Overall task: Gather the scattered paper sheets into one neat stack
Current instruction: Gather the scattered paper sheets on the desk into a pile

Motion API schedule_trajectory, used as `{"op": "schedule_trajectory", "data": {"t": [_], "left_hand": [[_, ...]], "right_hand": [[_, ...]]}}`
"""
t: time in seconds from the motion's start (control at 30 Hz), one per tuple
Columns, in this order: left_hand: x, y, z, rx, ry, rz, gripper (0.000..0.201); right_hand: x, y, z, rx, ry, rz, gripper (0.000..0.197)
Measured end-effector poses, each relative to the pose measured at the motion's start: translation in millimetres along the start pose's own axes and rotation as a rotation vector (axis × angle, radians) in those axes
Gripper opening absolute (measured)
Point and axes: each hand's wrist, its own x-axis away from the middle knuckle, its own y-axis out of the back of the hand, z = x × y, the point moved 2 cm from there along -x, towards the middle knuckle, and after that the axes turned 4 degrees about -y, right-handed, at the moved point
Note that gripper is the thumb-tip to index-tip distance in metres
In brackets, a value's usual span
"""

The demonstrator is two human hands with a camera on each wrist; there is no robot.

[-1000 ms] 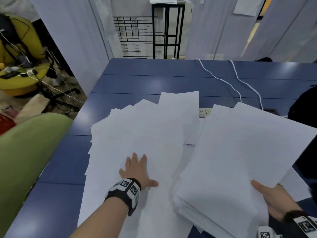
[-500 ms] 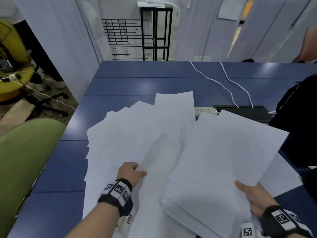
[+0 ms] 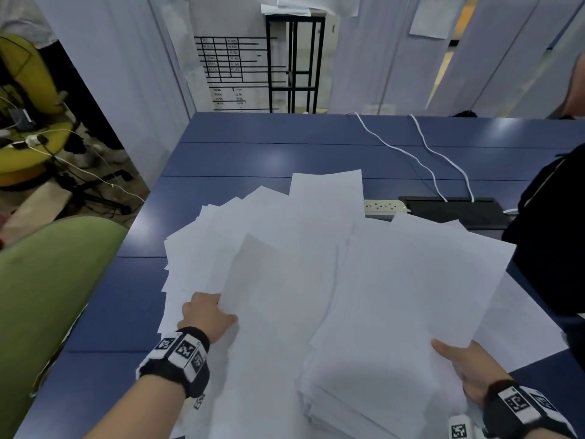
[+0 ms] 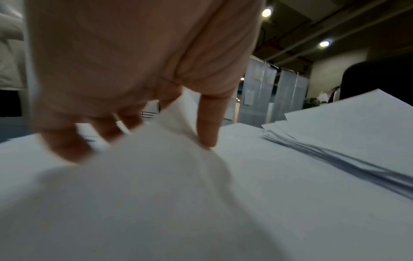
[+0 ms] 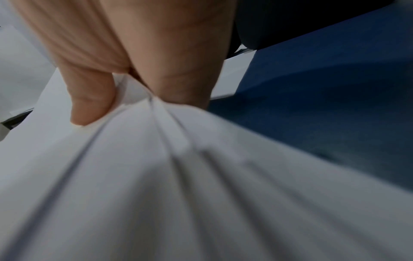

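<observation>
Two piles here: the left hand [image 3: 205, 315] pinches one limp, slippery sheet [image 3: 278, 299] off the scattered sheets [image 3: 221, 236] beneath it, while the right hand [image 3: 468, 365] clamps the heavier stack [image 3: 395, 312] by its near corner; grip edges, they'll buckle.

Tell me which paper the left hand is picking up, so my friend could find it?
Find the blue table, then the white sheets fanned across its left side. At their near edge the left hand pinches one sheet. Only that sheet is raised, leaning toward the stack gripped by the right hand.
</observation>
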Motion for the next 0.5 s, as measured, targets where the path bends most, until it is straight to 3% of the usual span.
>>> {"op": "schedule_trajectory", "data": {"t": [0.07, 0.17, 0.23, 0.27, 0.4, 0.5], "left_hand": [[-3.7, -2.0, -6.2, -0.024, 0.100, -0.083, 0.015], [-8.0, -2.3, -11.8, 0.025, 0.195, -0.125, 0.019], [-9.2, -0.5, -11.9, 0.095, 0.249, -0.167, 0.016], [-9.8, 0.2, -10.8, 0.138, 0.265, -0.189, 0.013], [-10.5, 0.0, -8.2, 0.385, 0.217, -0.229, 0.006], [-8.3, -1.8, -12.5, 0.506, 0.126, -0.199, 0.016]], "right_hand": [[-0.2, 7.9, -3.1, -0.006, 0.007, -0.019, 0.044], [-1.3, 13.5, -8.6, 0.013, 0.014, -0.027, 0.084], [-6.9, 15.9, -13.5, 0.027, 0.015, -0.014, 0.097], [-8.2, 16.2, -14.7, 0.033, 0.012, -0.007, 0.094], [-8.2, 16.0, -12.4, 0.045, 0.006, -0.026, 0.036], [-10.7, 18.5, -14.0, 0.085, -0.003, -0.038, 0.026]]}}
